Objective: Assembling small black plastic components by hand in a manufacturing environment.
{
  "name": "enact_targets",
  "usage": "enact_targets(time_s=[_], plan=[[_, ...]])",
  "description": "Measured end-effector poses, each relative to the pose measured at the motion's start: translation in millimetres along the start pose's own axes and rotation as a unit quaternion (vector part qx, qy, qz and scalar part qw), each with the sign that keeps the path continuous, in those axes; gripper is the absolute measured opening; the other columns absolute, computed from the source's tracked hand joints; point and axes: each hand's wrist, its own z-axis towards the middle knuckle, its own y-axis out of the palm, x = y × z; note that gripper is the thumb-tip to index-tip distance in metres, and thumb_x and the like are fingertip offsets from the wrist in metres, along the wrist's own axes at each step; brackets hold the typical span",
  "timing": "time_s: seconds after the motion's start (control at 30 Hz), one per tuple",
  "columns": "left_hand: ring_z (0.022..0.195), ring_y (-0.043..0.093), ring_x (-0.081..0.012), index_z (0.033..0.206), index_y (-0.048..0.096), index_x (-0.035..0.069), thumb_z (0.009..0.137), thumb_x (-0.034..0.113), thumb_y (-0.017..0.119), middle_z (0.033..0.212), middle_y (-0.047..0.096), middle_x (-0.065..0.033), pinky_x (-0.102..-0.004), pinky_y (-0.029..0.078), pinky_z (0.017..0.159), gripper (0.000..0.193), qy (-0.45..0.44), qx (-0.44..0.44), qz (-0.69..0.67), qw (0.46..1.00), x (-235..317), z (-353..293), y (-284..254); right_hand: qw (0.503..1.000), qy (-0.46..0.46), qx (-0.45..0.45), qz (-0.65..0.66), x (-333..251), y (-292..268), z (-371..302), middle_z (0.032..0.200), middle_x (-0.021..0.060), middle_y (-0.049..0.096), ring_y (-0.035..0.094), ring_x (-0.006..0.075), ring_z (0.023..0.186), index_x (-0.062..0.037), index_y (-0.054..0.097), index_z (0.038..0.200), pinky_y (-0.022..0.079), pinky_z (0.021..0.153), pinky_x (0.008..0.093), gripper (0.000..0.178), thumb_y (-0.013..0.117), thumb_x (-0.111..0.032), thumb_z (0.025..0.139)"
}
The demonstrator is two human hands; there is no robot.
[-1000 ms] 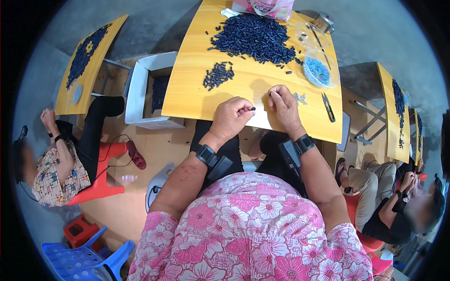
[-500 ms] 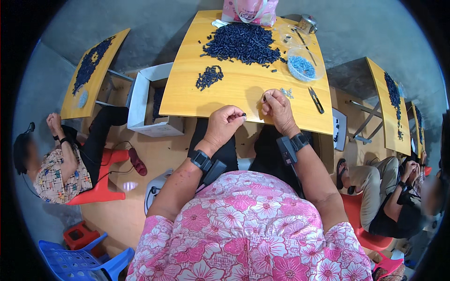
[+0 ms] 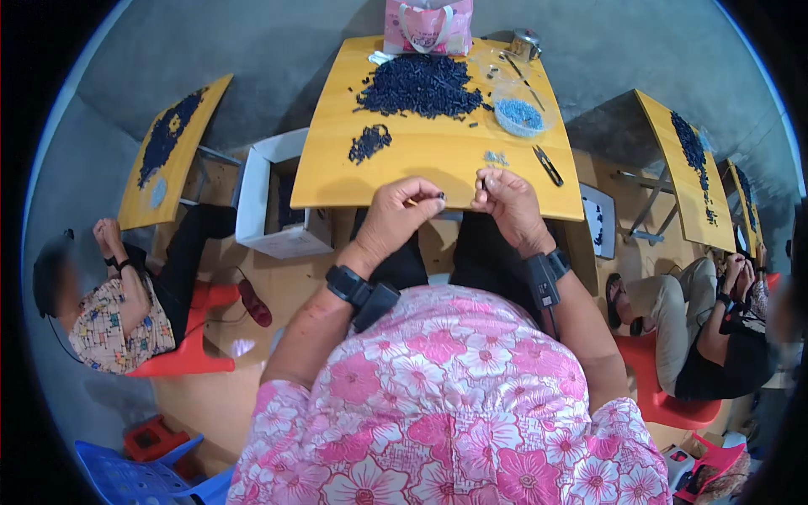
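At the front edge of the yellow table (image 3: 454,175), my left hand (image 3: 399,215) is closed in a pinch. A small black piece (image 3: 440,195) shows at its thumb and fingertip. Just to the right, my right hand (image 3: 513,209) is closed too, its fingertips pressed on a small dark piece (image 3: 483,182) that is mostly hidden. The hands are apart. Beyond them lie a small cluster of black tube-like pieces (image 3: 370,144) and a large heap of the same pieces (image 3: 419,87). A few tiny pale-blue parts (image 3: 497,157) lie close to my right hand.
Thread snips (image 3: 548,166) and a clear bowl of blue parts (image 3: 519,118) are on the table's right. At the back stand a pink bag (image 3: 427,30) and a metal pot (image 3: 526,44). A white box (image 3: 282,240) stands left. Other people sit at tables on both sides.
The whole view has shifted slightly, the table now lower in the picture. My right hand has turned a little, fingertips higher and more together. Both hands keep their small dark pieces.
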Motion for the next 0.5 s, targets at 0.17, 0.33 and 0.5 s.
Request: enact_targets(time_s=[0.17,0.33,0.5], plan=[[0.073,0.058,-0.0044,0.091,0.068,0.001,0.086,0.006,0.068,0.081,0.066,0.0016,-0.021,0.049,0.068,0.007,0.01,-0.021,-0.001,1.0,35.9,-10.2,-3.9,0.998,-0.038,-0.037,0.045,-23.7,22.8,-21.6,0.091,0.0087,0.065,0.061,0.0148,0.076,0.0006,0.065,0.102,0.053,0.075,0.0317,0.013,0.058,-0.005,0.092],[0.08,0.057,-0.0029,0.096,0.067,0.002,0.088,0.006,0.067,0.084,0.064,0.0035,-0.0199,0.048,0.073,0.009,0.014,-0.049,-0.027,0.998,53.7,-23.1,-1.5,0.994,-0.058,-0.08,0.048,-34.0,50.5,-31.8,0.091,0.0087,0.064,0.062,0.0155,0.078,0.0006,0.065,0.099,0.053,0.076,0.0321,0.012,0.057,-0.002,0.091],[0.082,0.058,-0.0039,0.095,0.066,0.001,0.088,0.005,0.066,0.087,0.064,0.0023,-0.0212,0.049,0.076,0.008,0.037,-0.047,-0.039,0.997,61.0,-31.5,-2.4,0.992,-0.057,-0.105,0.027,-40.6,64.6,-42.1,0.091,0.0084,0.064,0.062,0.0157,0.079,0.0007,0.065,0.099,0.053,0.078,0.0315,0.012,0.056,-0.001,0.09]])
